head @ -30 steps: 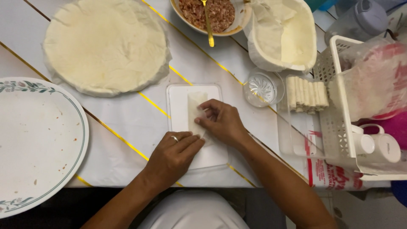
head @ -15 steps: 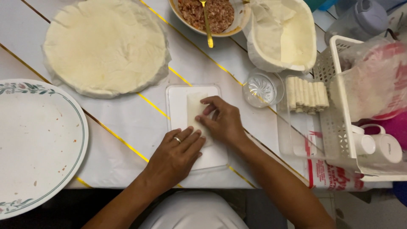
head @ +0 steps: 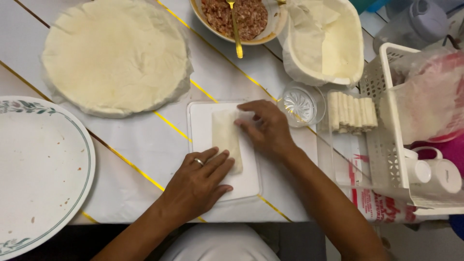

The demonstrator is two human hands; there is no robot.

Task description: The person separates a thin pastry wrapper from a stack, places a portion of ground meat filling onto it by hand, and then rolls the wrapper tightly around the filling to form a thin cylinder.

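A pale rolled wrapper (head: 225, 135) lies lengthwise on a small white cutting board (head: 200, 121) in front of me. My left hand (head: 195, 182), with a ring on one finger, rests flat on the near end of the roll. My right hand (head: 265, 128) presses its fingertips against the roll's far right side. Neither hand lifts the roll; both lie on it with fingers spread.
A stack of round wrappers (head: 116, 55) lies at the far left, a big empty plate (head: 43, 169) at the near left. A bowl of minced filling (head: 241, 17) with a spoon, a cloth-lined bowl (head: 324, 43), a small glass dish (head: 299, 104), finished rolls (head: 352, 112) and a white basket (head: 415, 125) stand right.
Both hands have slid rightward off the wrapper's left part, which now shows as a long roll. My left hand has flattened on its near end.
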